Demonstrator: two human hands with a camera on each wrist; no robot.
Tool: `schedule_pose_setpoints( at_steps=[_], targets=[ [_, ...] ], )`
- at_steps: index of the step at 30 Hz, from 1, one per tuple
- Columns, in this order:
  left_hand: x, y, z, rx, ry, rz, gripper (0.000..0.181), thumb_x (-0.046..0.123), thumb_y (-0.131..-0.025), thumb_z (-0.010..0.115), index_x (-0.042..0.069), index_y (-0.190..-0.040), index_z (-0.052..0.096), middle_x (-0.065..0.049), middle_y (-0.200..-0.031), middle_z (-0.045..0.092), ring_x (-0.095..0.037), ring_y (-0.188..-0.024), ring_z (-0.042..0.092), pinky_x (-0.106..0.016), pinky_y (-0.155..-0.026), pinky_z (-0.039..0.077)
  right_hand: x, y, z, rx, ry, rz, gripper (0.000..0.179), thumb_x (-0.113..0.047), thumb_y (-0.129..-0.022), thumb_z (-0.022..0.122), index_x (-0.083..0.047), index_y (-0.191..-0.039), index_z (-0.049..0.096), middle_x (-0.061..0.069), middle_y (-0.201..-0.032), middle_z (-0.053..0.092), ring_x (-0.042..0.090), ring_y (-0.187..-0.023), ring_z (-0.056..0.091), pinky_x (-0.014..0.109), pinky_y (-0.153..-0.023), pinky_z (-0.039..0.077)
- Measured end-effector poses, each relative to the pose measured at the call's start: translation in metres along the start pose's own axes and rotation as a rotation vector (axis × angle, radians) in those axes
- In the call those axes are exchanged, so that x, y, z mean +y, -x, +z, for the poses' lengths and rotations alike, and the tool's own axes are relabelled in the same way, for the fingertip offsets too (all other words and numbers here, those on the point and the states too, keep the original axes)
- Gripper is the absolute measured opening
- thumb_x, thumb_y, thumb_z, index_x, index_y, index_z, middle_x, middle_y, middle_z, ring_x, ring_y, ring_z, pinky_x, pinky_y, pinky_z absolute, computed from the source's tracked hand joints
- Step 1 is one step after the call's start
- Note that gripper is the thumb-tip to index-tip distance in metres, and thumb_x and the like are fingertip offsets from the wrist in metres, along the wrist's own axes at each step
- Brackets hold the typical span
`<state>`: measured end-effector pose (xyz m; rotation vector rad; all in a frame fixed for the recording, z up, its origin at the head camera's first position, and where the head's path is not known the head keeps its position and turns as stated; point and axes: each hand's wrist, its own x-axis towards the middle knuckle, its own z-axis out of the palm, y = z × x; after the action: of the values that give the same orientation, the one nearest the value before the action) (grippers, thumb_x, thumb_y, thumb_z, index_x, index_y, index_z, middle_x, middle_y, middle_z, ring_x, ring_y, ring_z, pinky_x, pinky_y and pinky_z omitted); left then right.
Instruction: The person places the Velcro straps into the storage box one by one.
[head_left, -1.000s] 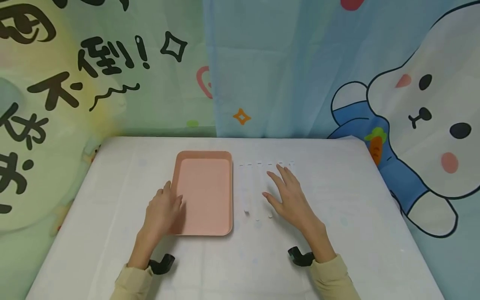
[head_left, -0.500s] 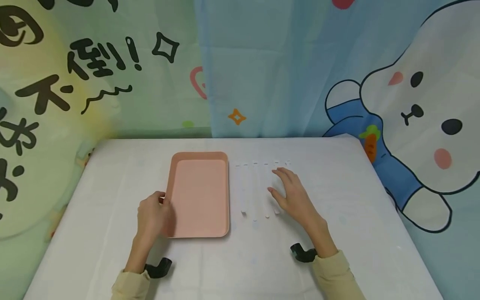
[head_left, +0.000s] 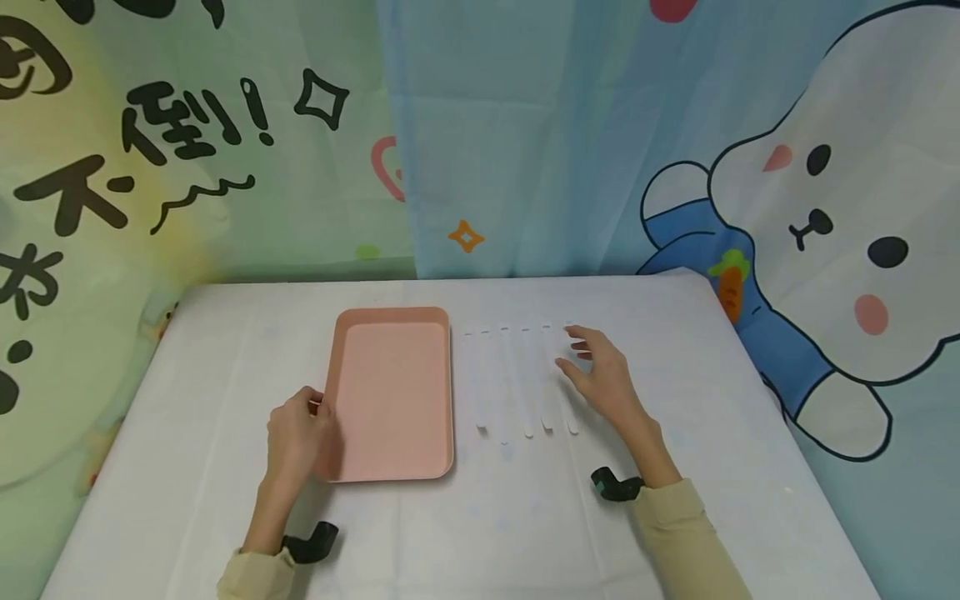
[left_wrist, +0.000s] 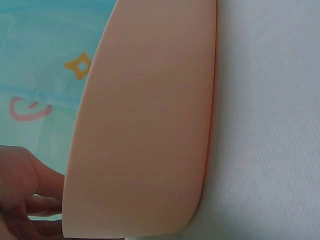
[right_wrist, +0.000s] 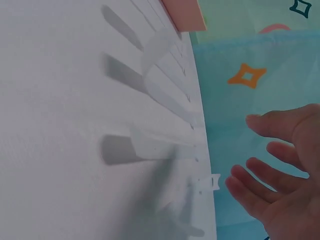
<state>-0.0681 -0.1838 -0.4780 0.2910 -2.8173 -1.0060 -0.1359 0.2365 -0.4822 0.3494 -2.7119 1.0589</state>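
A shallow pink tray (head_left: 392, 396) lies on the white table in the head view. My left hand (head_left: 296, 437) is at its left edge, fingers loosely bent with tips right at the rim. In the left wrist view, the fingers of my left hand (left_wrist: 25, 192) pass partly hidden behind the tray's wall (left_wrist: 142, 125). Right of the tray lie several thin whitish strips (head_left: 525, 383), side by side, with dark marks at their far ends. My right hand (head_left: 607, 375) hovers over the rightmost strips, fingers spread and holding nothing. The right wrist view shows strips (right_wrist: 167, 102) curling up at their near ends.
A white cloth covers the table (head_left: 465, 542). Behind it hangs a printed curtain (head_left: 517, 150) with a white cartoon animal (head_left: 795, 267) and dark lettering. A black wrist camera (head_left: 311, 542) sits on the left wrist and another black camera (head_left: 617, 485) on the right.
My right hand has moved right along the row of strips, uncovering more near ends. My left hand has drawn back a little toward me along the tray's left edge. The whole view has shifted slightly.
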Motion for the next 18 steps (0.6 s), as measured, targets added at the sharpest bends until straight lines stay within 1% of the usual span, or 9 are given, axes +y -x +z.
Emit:
schedule_pose_setpoints(
  at_steps=[4, 8, 12, 18],
  targets=[
    [0.000, 0.001, 0.000, -0.005, 0.006, -0.001, 0.015, 0.000, -0.093, 0.059, -0.011, -0.098, 0.068, -0.029, -0.084, 0.072, -0.037, -0.066, 0.069, -0.043, -0.056, 0.053, 0.007, -0.006, -0.003, 0.015, -0.042, 0.063, 0.051, 0.003, -0.089, 0.074, 0.008, -0.136, 0.054, 0.027, -0.135, 0.060, 0.044, -0.116, 0.064, 0.051, -0.097, 0.054],
    [0.001, 0.002, 0.000, -0.005, 0.003, -0.006, 0.014, 0.000, -0.092, 0.060, -0.010, -0.098, 0.068, -0.028, -0.084, 0.072, -0.037, -0.067, 0.069, -0.044, -0.057, 0.053, 0.013, -0.012, -0.005, 0.018, -0.077, 0.134, 0.047, 0.002, -0.092, 0.072, 0.007, -0.136, 0.055, 0.027, -0.135, 0.061, 0.043, -0.117, 0.065, 0.051, -0.098, 0.053],
    [0.002, 0.002, -0.001, -0.009, -0.002, -0.005, 0.013, 0.000, -0.092, 0.060, -0.009, -0.096, 0.068, -0.027, -0.083, 0.072, -0.036, -0.066, 0.067, -0.041, -0.057, 0.051, 0.020, -0.016, -0.006, 0.020, -0.110, 0.200, 0.044, 0.000, -0.095, 0.069, 0.005, -0.137, 0.055, 0.026, -0.135, 0.062, 0.042, -0.118, 0.065, 0.050, -0.099, 0.053],
    [0.003, 0.002, -0.003, -0.010, 0.004, 0.005, 0.011, 0.001, -0.092, 0.061, -0.008, -0.095, 0.068, -0.026, -0.082, 0.072, -0.034, -0.066, 0.067, -0.038, -0.055, 0.049, 0.031, -0.027, -0.003, 0.034, -0.115, 0.281, 0.042, -0.002, -0.096, 0.068, 0.004, -0.136, 0.057, 0.025, -0.132, 0.064, 0.040, -0.117, 0.066, 0.049, -0.099, 0.053]
  ],
)
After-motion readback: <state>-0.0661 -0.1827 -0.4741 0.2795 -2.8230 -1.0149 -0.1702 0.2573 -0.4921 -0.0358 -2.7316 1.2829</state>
